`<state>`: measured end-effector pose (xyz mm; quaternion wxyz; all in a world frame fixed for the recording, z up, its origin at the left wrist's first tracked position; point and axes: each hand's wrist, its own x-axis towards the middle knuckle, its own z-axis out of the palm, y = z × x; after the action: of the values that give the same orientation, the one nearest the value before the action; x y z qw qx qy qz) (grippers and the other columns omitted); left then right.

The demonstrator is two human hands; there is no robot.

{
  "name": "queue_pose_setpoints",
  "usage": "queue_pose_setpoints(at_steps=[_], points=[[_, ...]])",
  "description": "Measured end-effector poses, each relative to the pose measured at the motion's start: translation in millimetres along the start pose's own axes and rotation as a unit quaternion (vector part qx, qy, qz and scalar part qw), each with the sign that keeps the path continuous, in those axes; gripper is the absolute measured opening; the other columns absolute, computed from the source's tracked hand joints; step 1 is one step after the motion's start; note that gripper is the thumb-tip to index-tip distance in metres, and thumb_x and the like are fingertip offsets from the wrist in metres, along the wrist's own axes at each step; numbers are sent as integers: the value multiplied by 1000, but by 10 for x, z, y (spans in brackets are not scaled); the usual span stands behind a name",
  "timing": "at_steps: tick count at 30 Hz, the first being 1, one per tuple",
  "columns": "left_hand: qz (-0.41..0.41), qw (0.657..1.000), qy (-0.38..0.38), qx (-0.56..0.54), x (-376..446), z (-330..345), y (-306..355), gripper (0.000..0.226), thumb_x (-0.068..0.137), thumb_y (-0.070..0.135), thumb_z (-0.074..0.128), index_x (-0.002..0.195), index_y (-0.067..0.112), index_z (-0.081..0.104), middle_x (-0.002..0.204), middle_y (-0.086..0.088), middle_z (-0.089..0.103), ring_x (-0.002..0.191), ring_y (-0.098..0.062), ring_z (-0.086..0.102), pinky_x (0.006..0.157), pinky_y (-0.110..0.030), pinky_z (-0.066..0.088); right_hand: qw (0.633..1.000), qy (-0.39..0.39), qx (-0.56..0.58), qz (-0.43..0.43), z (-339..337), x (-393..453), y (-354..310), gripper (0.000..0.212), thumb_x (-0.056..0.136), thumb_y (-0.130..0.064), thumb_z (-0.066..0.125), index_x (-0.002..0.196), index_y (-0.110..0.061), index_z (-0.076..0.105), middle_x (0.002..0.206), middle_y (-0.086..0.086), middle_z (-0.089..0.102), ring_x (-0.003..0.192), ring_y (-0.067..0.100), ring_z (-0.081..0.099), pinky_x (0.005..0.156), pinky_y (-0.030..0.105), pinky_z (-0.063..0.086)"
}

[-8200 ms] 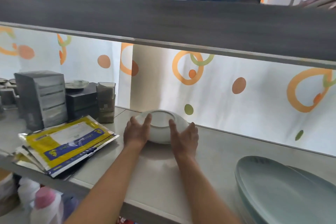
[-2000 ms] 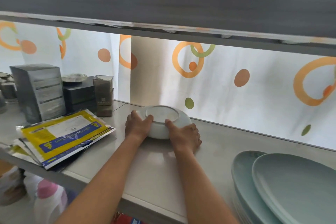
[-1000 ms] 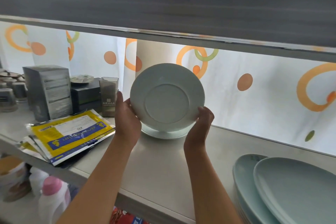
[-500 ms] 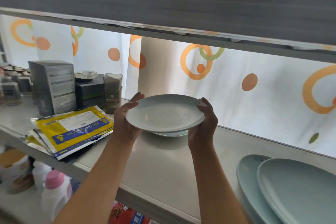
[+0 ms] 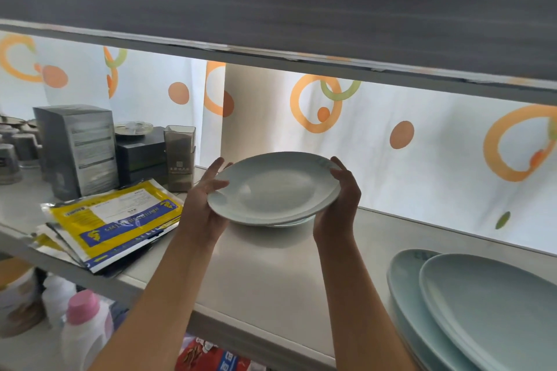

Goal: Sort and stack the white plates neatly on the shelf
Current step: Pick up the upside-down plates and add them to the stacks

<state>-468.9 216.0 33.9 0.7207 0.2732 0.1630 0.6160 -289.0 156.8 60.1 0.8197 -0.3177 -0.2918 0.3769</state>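
Observation:
A round white plate (image 5: 272,187) is held face up just above the pale shelf (image 5: 271,280), near the shelf's middle. My left hand (image 5: 205,205) grips its left rim, thumb on top. Its right rim is gripped by my right hand (image 5: 340,199). Directly beneath it a second white plate (image 5: 294,222) lies on the shelf, only its near edge showing. Two larger pale plates (image 5: 482,310) lie overlapped at the shelf's right end.
Yellow foil packets (image 5: 111,220) lie on the shelf's left part, with grey and black boxes (image 5: 78,147) and a clear container (image 5: 179,156) behind. An upper shelf board (image 5: 271,15) hangs close overhead. A patterned curtain backs the shelf. Bottles (image 5: 81,325) stand below.
Both hands lifted the upside-down top plate off the stack, tilted it upright, then turned it face up. It has now come lower, close above the plate left on the shelf.

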Motion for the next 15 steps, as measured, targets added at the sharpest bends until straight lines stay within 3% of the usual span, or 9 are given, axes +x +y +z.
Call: queue_pose_setpoints(at_steps=[5,8,10,12,15], points=[[44,980,42,191,-157,-52,19,42,97,3,47,138,9,43,104,-11,66,84,-23,67,65,-28,60,996,87,-16,-32,115,-196,-184,6,71,-16,64,69,-13,69,76,5,58,74,22,53,72,37,44],[70,955,60,282,-216,17,123,27,97,12,53,122,4,56,92,-9,67,71,-17,64,54,-22,55,993,80,-40,-74,244,-381,-332,21,80,-8,61,59,-9,55,64,5,42,63,18,40,61,30,37],[95,929,56,353,-276,110,166,17,98,15,50,99,7,65,86,-9,66,69,-18,61,55,-23,49,985,77,-97,-118,292,-479,-468,29,83,-7,57,60,-1,41,65,8,28,63,20,26,59,33,26],[120,903,42,410,-323,215,154,25,99,16,47,87,6,67,80,-11,64,71,-21,56,59,-26,42,967,83,-190,-148,282,-563,-672,33,85,-8,54,59,-5,34,63,9,23,61,21,20,56,37,21],[107,898,26,426,-390,381,93,30,100,23,46,83,13,69,83,-10,66,75,-21,57,68,-29,43,921,95,-345,-156,137,-626,-1004,31,89,-17,50,58,-21,46,54,-4,43,50,14,38,52,28,35]])
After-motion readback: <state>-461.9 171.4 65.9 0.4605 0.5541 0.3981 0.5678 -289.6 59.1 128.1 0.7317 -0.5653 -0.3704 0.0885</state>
